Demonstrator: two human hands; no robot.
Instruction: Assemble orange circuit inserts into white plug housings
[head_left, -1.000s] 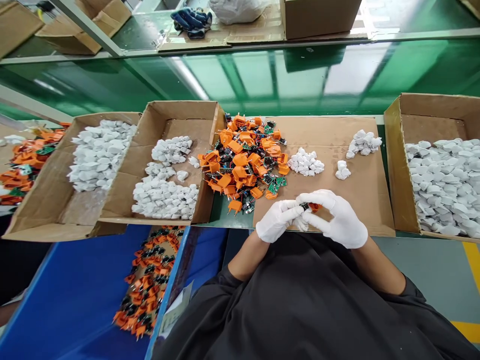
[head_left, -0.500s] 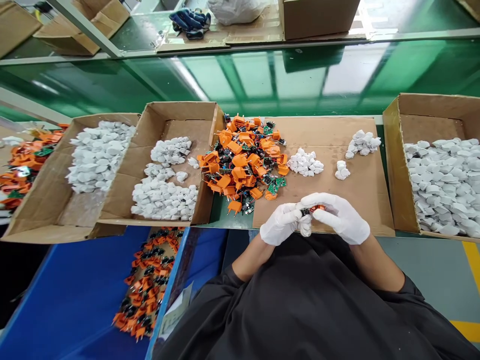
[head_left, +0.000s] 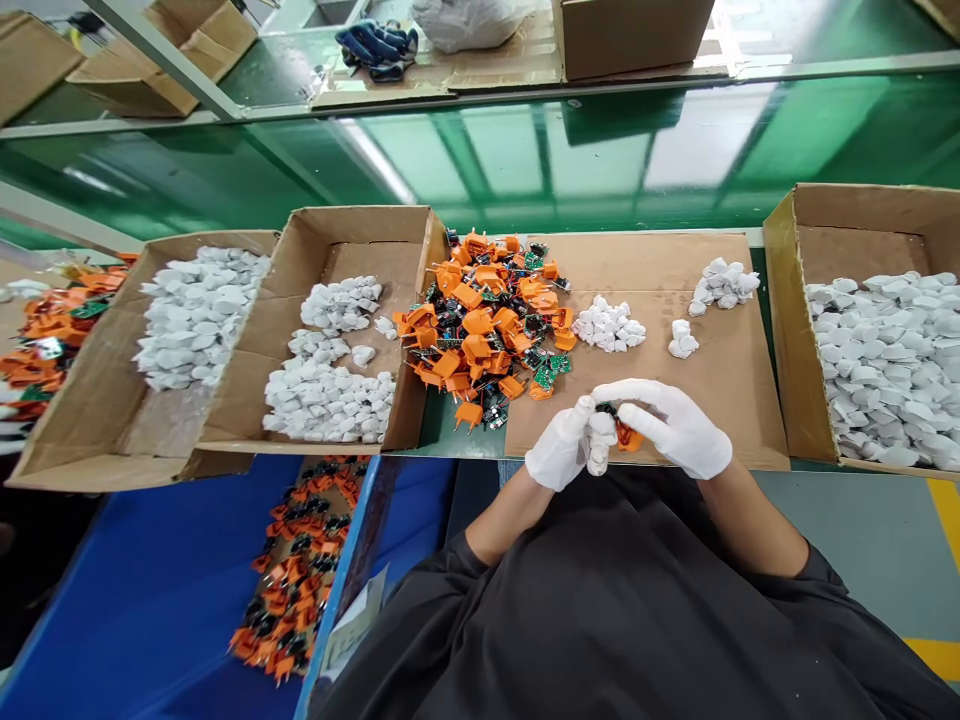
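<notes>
l hand (head_left: 559, 452) pinching white shell (head_left: 599, 440), r hand (head_left: 679, 428) pinching orange plug part (head_left: 627, 436) w/ pcb, unjoined; orange pile (head_left: 487, 325) beyond grip undone.

Table (head_left: 525, 160): glossy green top, running the full width of the view.

Items lying directly on it:
- Flat cardboard sheet (head_left: 705, 320), at centre-right.
- Cardboard box (head_left: 787, 300), at the right edge, touching the sheet's right side.
- Second cardboard box (head_left: 360, 225), left of centre, its right wall meeting the sheet.
- Third cardboard box (head_left: 67, 400), farther left, pressed against the second.
- Loose orange plug parts (head_left: 469, 412), a few spilled onto bare green between the second box and the sheet.
</notes>
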